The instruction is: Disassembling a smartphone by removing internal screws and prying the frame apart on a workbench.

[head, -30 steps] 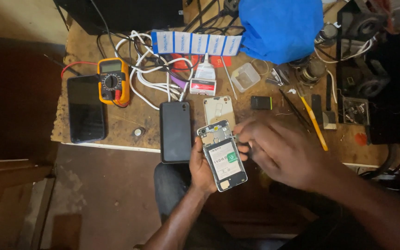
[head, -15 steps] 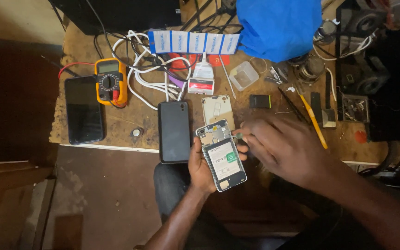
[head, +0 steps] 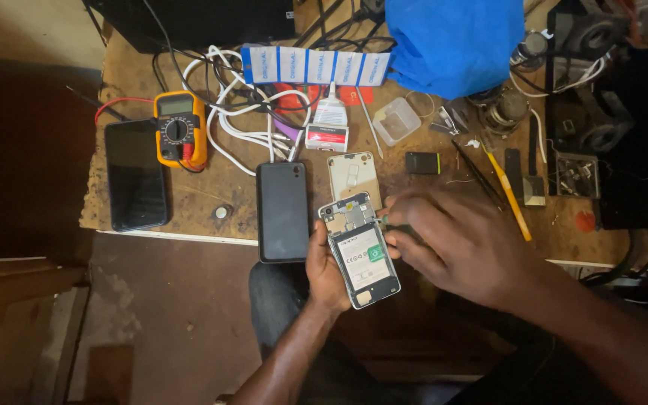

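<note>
Barely shifted: my left hand [head: 329, 271] cradles the opened phone [head: 359, 250], right hand [head: 459, 244] fingers pinching maybe a thin green-handled tool.

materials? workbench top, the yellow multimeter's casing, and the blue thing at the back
Workbench top: looks like bare wood or board, matt, scuffed and stained, with a pale raw edge.
Yellow multimeter: likely a moulded plastic body in a rubbery-looking yellow sleeve; smooth, slightly glossy.
Blue thing: seems to be thin plastic sheet or a bag; it creases and shines. Could be coated fabric.
</note>
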